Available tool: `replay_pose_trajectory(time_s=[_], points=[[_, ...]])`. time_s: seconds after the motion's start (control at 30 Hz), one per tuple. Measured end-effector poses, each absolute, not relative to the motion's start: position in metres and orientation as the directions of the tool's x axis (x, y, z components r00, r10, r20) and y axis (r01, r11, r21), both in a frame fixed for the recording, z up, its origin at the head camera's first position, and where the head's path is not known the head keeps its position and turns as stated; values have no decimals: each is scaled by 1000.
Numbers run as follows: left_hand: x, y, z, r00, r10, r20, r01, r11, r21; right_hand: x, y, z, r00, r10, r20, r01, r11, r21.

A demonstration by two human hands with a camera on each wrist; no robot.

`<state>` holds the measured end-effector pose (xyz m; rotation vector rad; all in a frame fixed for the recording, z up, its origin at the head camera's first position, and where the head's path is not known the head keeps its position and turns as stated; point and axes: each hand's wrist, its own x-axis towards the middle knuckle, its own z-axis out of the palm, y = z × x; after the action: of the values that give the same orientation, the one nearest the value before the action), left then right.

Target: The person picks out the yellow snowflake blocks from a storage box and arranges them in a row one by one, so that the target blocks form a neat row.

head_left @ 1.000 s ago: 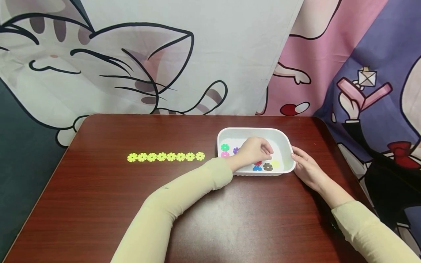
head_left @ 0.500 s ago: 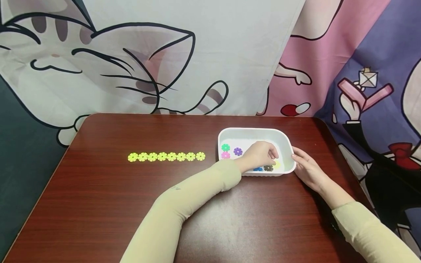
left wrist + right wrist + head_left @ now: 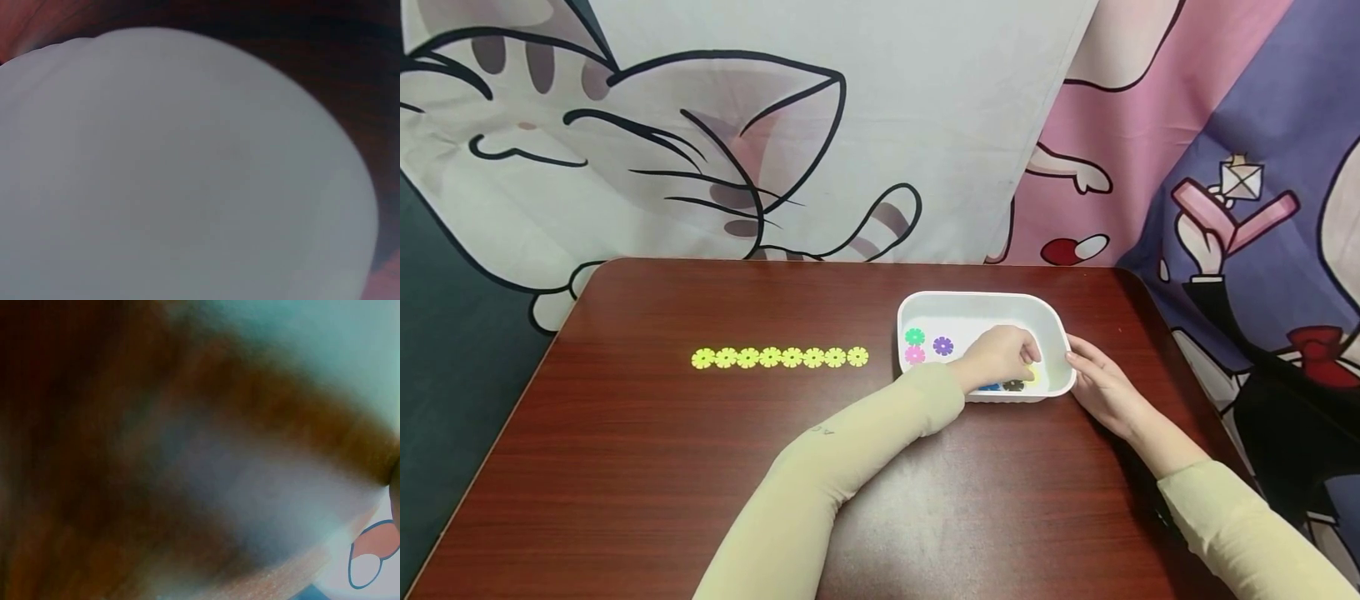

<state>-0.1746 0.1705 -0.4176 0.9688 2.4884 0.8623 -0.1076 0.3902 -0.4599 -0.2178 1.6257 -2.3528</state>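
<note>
In the head view my left hand [image 3: 1002, 353] reaches into the white plastic tray [image 3: 977, 298], fingers curled down at its right side. Its fingertips pinch a yellow flower-shaped disc [image 3: 1033, 374], partly hidden by them. Dark grey [image 3: 1013, 386] and blue [image 3: 991, 387] discs show just below the hand. Green [image 3: 914, 337], pink [image 3: 914, 355] and purple [image 3: 943, 346] discs lie at the tray's left end. My right hand [image 3: 1102, 385] grips the tray's right edge, thumb at the rim. A row of several joined yellow-green discs [image 3: 780, 357] lies left of the tray.
The tray stands on a dark red-brown wooden table [image 3: 700, 467], near its far edge. Behind hangs a printed cartoon cloth [image 3: 955, 125]. A pale rounded surface [image 3: 187, 156] fills most of the left wrist view; the right wrist view is mostly blur.
My left hand has moved rightward and slightly down inside the tray to the yellow disc, uncovering the purple disc. My right hand stays at the tray's edge.
</note>
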Motion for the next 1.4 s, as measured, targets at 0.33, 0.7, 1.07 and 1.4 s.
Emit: replay_pose_trajectory(time_s=[0.33,0.7,1.07,1.4], points=[[-173,178,-423,-685,723,-91,577,615,537,-107,392,-460,-952,-306,-34,139,-327,-935],[-170,179,-425,-648,757,-87,635,600,487,-106,394,-460,-950,-308,-45,147,-319,-936],[-171,180,-427,-663,746,-62,650,615,447,-107,392,-461,-954,-299,-33,135,-329,-935],[-173,180,-428,-641,762,-86,659,605,447,-108,391,-461,-952,-302,-44,142,-308,-941]])
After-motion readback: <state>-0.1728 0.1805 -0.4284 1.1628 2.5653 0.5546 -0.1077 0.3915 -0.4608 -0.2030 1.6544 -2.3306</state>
